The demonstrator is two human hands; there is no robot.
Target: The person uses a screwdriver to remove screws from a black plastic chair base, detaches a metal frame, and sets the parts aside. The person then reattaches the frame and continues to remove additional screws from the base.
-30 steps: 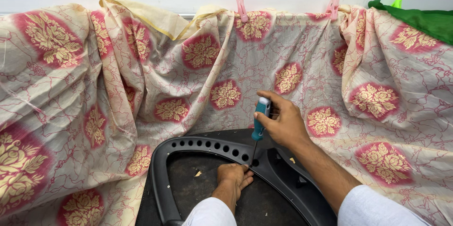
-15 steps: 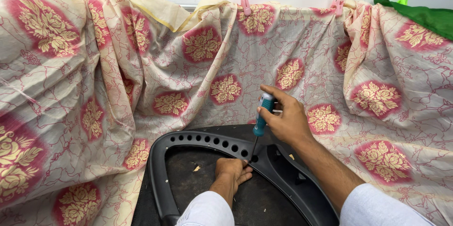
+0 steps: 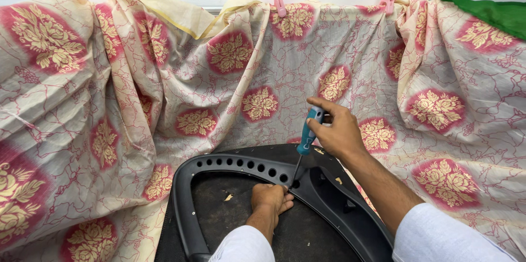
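The right hand is closed around a teal-handled screwdriver, its tip down in a hole of the black plastic frame on the dark tabletop. The left hand pinches at the tip, steadying it. Turning seems under way; the shaft must stay upright

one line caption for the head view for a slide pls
Right hand drives a teal-handled screwdriver into a black plastic frame steadied by the left hand, flowered cloth behind.
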